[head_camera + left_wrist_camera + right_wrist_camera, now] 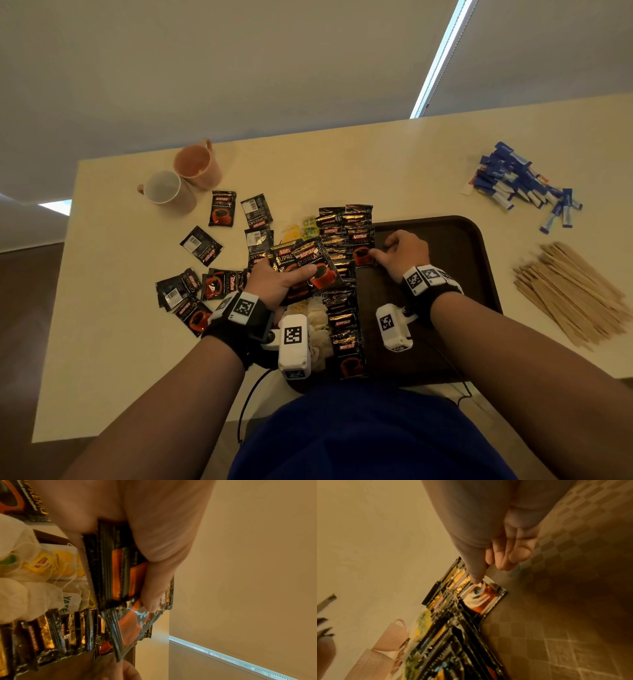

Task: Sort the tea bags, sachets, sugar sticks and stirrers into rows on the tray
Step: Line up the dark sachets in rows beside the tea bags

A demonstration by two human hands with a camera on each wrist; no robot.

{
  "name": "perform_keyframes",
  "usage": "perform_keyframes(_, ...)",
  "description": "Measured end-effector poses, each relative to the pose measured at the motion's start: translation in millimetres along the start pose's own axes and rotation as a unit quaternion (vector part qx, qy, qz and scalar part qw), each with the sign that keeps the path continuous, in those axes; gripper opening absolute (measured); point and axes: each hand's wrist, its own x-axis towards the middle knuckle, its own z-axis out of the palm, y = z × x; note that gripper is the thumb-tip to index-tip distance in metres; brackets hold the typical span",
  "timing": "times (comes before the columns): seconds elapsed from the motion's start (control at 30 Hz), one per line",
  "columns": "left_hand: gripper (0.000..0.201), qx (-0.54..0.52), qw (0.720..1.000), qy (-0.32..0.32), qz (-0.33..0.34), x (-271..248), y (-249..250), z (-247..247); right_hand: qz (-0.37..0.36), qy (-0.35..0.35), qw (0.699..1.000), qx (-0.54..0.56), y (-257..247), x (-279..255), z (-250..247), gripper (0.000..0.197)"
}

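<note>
At the far left of the bench (113,308), two mugs (185,178) stand near the back edge, with loose coffee sachets (202,245) scattered in front of them toward the left edge. My left hand (277,281) hovers over the tray's left rim, thumb on top and fingers curled under a fanned stack of sachets (310,263), gripping them. Tea bags (42,563) lie beneath that hand, beside a row of sachets (342,301) overlapping front to back on the tray (472,260). My right hand (406,255) rests on the tray's bare brown floor, fingers tucked loosely and holding nothing, its thumb pressing the glossy end sachet (362,246). Open tray lies right of it. Past the rim, sugar sticks (517,181) are piled near the back and stirrers (572,291) near the front right.
</note>
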Motion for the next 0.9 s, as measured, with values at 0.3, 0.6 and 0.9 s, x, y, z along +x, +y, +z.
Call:
perform_keyframes(0.3,0.036,-0.027,0.998,-0.056,0.024,-6.7,5.1,13.5,-0.161,-0.224,0.935,0.223,-53.8,-46.4,-16.2,0.016)
perform_keyframes(0.6,0.025,-0.125,0.985,-0.111,-0.045,-0.9,5.9,13.4,-0.042,-0.176,0.945,0.273,-33.0,-37.4,-7.4,0.011)
perform_keyframes(0.9,0.028,-0.115,0.987,-0.1,-0.051,-0.2,2.9,13.1,0.083,-0.074,0.96,0.257,6.0,-2.7,-10.2,0.024)
